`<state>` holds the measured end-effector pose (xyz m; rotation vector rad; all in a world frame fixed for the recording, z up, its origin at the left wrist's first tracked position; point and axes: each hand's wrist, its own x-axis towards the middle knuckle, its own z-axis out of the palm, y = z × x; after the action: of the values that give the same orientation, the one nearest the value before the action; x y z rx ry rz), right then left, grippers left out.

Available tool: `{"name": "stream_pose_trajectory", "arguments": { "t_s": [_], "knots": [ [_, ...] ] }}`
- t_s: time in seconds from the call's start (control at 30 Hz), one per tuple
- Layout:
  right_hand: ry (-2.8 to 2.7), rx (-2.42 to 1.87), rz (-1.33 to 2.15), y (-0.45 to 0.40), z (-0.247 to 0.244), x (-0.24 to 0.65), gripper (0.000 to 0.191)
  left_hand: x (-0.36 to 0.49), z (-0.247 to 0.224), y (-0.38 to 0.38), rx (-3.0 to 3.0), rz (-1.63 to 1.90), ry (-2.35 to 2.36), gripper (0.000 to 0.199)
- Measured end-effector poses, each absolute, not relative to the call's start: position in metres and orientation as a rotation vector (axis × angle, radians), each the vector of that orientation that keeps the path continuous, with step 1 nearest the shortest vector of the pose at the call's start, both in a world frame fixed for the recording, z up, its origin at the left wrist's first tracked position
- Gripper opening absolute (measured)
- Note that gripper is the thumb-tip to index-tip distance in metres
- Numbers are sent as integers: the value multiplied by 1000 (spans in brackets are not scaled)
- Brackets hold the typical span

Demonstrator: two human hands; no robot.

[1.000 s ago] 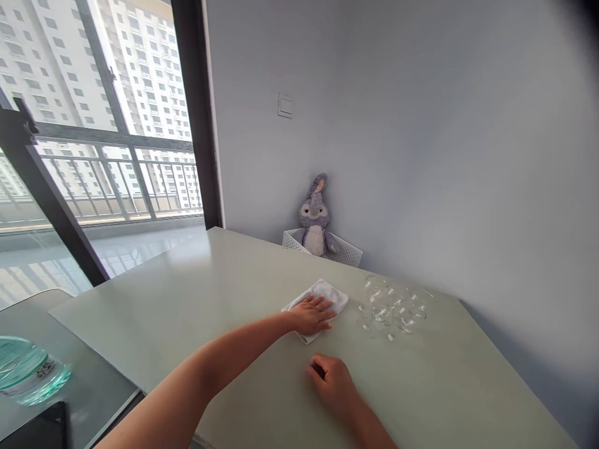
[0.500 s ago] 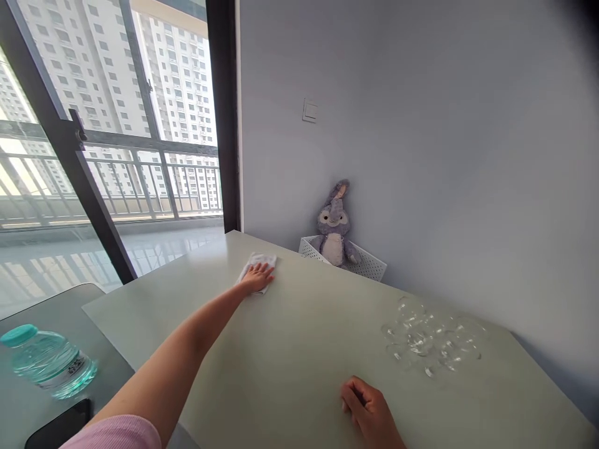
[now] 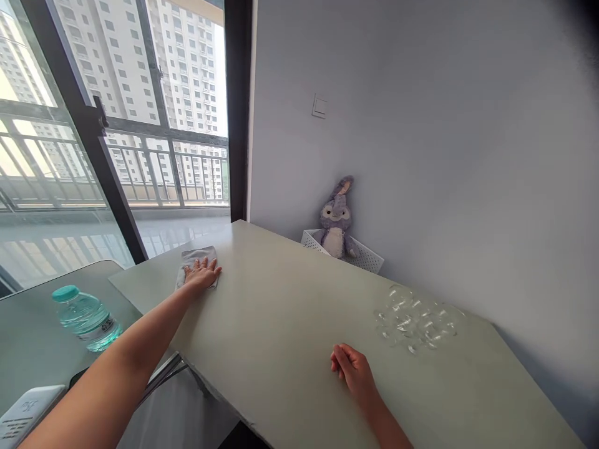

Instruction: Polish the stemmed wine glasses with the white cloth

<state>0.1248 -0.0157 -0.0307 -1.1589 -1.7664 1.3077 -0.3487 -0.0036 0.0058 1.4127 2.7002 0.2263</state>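
Observation:
My left hand (image 3: 201, 275) lies flat with its fingers spread on a light grey cloth (image 3: 192, 255), pressing it to the tabletop near the table's left side. The cloth shows around the fingers and wrist. My right hand (image 3: 352, 366) is curled into a loose fist above or on the pale table (image 3: 281, 324); I see nothing in it. To the right of this hand, a cluster of clear, shiny, rounded pieces (image 3: 416, 319) rests on the tabletop. Their exact kind I cannot make out.
A water bottle (image 3: 88, 318) with a teal cap lies on a lower glass-like surface at left, near a white box-like object (image 3: 30, 411). Behind the table, a plush toy (image 3: 334, 231) sits in a white perforated basket (image 3: 372, 260) against the wall. A glass door (image 3: 93, 162) is at far left.
My left hand has moved left across the tabletop with the cloth under it. My right hand stays curled. The view has shifted, bringing the white box-like object into sight.

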Motion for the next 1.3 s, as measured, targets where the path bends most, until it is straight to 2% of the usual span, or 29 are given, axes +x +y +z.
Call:
{"name": "stream_pose_trajectory", "arguments": {
  "t_s": [0.27,0.47,0.57,0.63,0.73,0.83,0.93,1.13,1.3],
  "knots": [
    [-1548,-1088,1419,-17,-19,133,46,-213,-17,-20,1810,215,2455,57],
    [-1318,-1041,1458,-8,-18,141,47,-84,-30,-57,2295,337,1960,57],
    [-1302,-1045,1305,-11,-12,138,45,-38,-28,-70,2322,506,1762,54],
    [-1387,-1082,1136,-20,-7,130,42,-20,-26,-73,2207,800,1701,48],
    [-1763,-1162,861,-38,-13,111,35,-14,-19,-71,1848,1346,1724,40],
    [-2215,-1200,580,-47,-32,86,41,-28,-10,-56,1573,1614,1769,34],
    [-2378,-1296,379,-25,-46,68,52,-50,-6,-30,1489,1712,1807,33],
    [-2198,-1688,160,90,-36,76,39,-80,-25,11,1106,1775,1830,42],
    [-2029,-1866,132,168,-26,91,55,-82,-30,16,956,1696,1775,44]
  ]
}}
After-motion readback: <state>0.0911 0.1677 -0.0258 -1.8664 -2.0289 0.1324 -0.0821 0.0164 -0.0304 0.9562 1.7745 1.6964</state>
